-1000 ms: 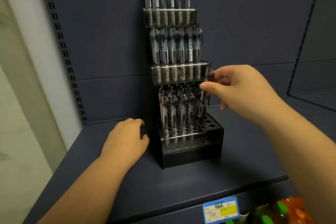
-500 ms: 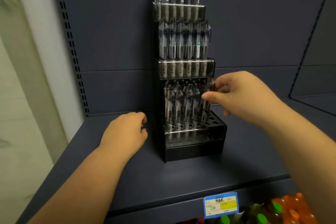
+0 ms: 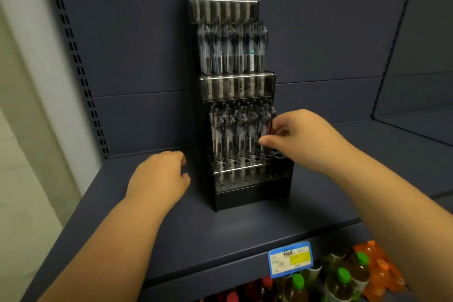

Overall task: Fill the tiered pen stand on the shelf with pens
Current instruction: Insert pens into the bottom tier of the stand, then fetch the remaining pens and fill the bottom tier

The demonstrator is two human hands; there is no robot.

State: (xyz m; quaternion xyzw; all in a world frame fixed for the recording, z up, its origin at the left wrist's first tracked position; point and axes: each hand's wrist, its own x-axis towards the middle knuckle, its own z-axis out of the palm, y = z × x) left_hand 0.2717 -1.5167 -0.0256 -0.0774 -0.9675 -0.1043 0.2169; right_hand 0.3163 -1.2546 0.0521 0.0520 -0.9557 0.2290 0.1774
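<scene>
A black tiered pen stand (image 3: 252,193) stands on the dark shelf (image 3: 220,240) against the back panel. Its upper tiers hold rows of clear pens. The lowest tier holds several pens at the back, with open holes in front and at the right. My right hand (image 3: 301,140) pinches one clear pen (image 3: 266,130) between thumb and fingers at the right end of that row, its tip down in the tier. My left hand (image 3: 159,179) rests on the shelf just left of the stand, fingers loosely curled, holding nothing.
A perforated upright (image 3: 81,76) runs along the shelf's left side beside a pale wall. A blue and yellow price tag (image 3: 290,262) hangs on the shelf's front edge. Bottles with green and orange caps (image 3: 343,279) stand on the level below.
My right hand has brought the pen down from beside the middle tier into the lowest tier's right end. My left hand has stayed on the shelf beside the stand.
</scene>
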